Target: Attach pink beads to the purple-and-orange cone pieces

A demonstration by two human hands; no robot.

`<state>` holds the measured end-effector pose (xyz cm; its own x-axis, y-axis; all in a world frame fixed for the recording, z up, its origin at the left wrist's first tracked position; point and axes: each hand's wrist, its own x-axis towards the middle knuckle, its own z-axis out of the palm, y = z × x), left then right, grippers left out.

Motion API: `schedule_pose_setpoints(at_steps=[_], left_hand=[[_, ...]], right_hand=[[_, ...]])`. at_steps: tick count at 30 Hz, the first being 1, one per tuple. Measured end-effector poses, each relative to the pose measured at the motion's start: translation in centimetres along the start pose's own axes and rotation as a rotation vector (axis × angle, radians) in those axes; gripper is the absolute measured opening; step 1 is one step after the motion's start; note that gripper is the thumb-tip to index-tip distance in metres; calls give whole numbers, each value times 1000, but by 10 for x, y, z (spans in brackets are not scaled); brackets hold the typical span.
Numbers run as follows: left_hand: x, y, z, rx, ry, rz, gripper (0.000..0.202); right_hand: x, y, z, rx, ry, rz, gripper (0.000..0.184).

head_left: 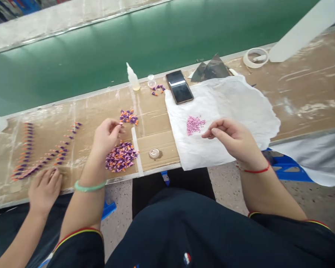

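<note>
My left hand is raised over the cardboard-covered bench, fingers pinched on a small purple and orange piece. Just below it lies a heap of the same purple-orange pieces; a smaller heap sits beyond it. My right hand hovers over a white sheet, thumb and forefinger pinched together near a little pile of pink beads; what they hold is too small to make out. A white stick lies between the heap and a small clear round lid.
Another person's hand rests at the left beside long rows of purple-orange pieces. At the back stand a glue bottle, a small clear cup, a phone, dark scraps and a tape roll. A green conveyor belt runs behind.
</note>
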<state>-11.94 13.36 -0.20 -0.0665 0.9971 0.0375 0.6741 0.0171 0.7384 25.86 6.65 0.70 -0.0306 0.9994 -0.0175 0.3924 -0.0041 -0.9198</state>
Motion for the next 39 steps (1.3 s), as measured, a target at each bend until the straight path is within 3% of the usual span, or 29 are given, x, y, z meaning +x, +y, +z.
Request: schedule_pose_setpoints(at_steps=[5, 10, 16, 23, 34, 39], left_hand=[[-51, 32, 0, -355, 63, -52, 9], [-98, 42, 19, -622, -152, -107, 20], [-130, 38, 44, -769, -318, -186, 32], [-139, 28, 46, -736, -313, -241, 34], [-137, 34, 51, -727, -321, -236, 38], [-126, 50, 57, -731, -299, -169, 30]], right_hand=[[7, 34, 3, -363, -27, -181, 11], [16, 52, 23, -525, -41, -349, 12], [24, 55, 35, -558, -28, -407, 11], [31, 57, 41, -590, -17, -426, 12], [29, 57, 41, -619, -31, -453, 16], [15, 32, 36, -433, -51, -560, 16]])
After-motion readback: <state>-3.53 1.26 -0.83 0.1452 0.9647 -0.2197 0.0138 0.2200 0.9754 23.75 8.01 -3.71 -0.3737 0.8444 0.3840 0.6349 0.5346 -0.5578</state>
